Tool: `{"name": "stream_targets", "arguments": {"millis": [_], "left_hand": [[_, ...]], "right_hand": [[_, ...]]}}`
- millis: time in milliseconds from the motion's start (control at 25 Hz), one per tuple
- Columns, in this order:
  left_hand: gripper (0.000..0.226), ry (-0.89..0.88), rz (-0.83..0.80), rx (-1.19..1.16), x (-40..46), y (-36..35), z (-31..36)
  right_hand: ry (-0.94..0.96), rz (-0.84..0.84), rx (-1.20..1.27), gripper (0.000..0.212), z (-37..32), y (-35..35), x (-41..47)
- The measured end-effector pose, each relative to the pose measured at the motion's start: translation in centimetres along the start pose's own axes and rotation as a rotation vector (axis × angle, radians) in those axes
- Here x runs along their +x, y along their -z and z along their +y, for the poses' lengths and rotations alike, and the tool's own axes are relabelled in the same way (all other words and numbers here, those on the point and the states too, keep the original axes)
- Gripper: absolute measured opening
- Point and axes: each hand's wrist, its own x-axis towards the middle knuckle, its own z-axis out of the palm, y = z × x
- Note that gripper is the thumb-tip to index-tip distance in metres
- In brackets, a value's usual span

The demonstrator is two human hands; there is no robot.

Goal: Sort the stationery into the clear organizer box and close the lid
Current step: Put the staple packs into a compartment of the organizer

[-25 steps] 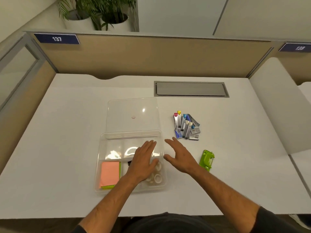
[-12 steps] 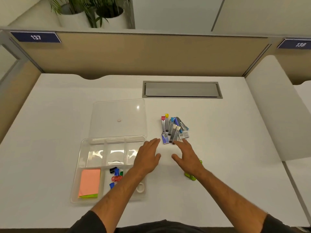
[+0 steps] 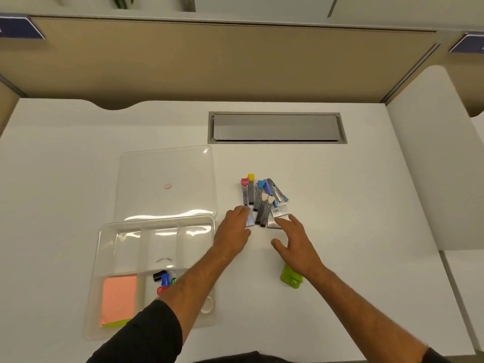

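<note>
White desk (image 3: 340, 258), clear organizer box (image 3: 104, 258) w/ lid (image 3: 167, 163) open flat behind it. R of box: pile of lead-refill cases (image 3: 258, 200), still unsorted. Green hole punch (image 3: 289, 277) nearer than the pile, R of box. In box: orange sticky notes (image 3: 119, 297), binder clips (image 3: 163, 279), tape roll (image 3: 208, 307). L hand (image 3: 231, 234) & R hand (image 3: 296, 244) both spread, fingers straight, flanking pile's near edge, holding nothing. Risk: two-hand scoop could scatter slim cases, or L arm nudges the box. No readable text; partition tags cut off.

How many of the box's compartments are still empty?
3: the back row of the box, left, middle and right. The forearm hides part of the front.
</note>
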Motion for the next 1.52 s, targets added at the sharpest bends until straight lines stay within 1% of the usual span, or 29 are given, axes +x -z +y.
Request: {"name": "stream_targets", "arguments": {"millis": [160,240,360,480,560,640,720,1000,1120,1320,1400,1520], "left_hand": [[0.066,0.019,0.000,0.044,1.5,-0.3,0.2],[0.064,0.023,0.002,0.067,1.7,-0.5,0.3],[0.057,0.018,-0.003,0.116,1.4,-0.8,0.4],[0.050,-0.020,-0.017,0.231,0.5,-1.1,-0.2],[0.043,-0.032,-0.024,0.273,-0.2,-1.2,-0.8],[0.038,-0.048,-0.018,0.265,-0.8,-1.1,-1.2],[0.037,-0.073,0.008,0.247,-1.2,-0.7,-1.3],[0.049,-0.092,0.037,0.160,-2.4,0.5,-0.6],[0.053,-0.081,0.012,0.163,-2.9,0.1,-0.2],[0.053,-0.097,-0.001,0.146,-3.7,-0.5,0.4],[0.053,-0.110,0.001,0.133,-4.1,-0.5,0.6],[0.054,-0.129,0.010,0.126,-5.3,-0.6,1.1]], "right_hand": [[-0.002,-0.015,0.006,0.058,0.6,0.3,0.9],[-0.013,-0.011,0.003,0.057,0.9,0.3,1.3],[-0.031,0.058,-0.004,0.050,1.3,0.2,1.9],[-0.077,0.166,-0.040,0.038,1.7,0.3,2.7],[-0.103,0.185,-0.061,0.031,1.7,0.2,3.2],[-0.124,0.173,-0.090,0.028,1.7,-0.2,3.6],[-0.147,0.141,-0.118,0.030,1.6,-0.7,4.0],[-0.140,0.010,-0.173,0.043,1.3,-2.3,4.4],[-0.171,0.008,-0.168,0.036,1.5,-2.7,4.5],[-0.172,-0.009,-0.268,0.026,1.6,-2.9,4.2],[-0.158,-0.009,-0.243,0.028,1.5,-2.7,4.0],[-0.121,0.025,-0.126,0.036,1.3,-2.1,3.1]]}}
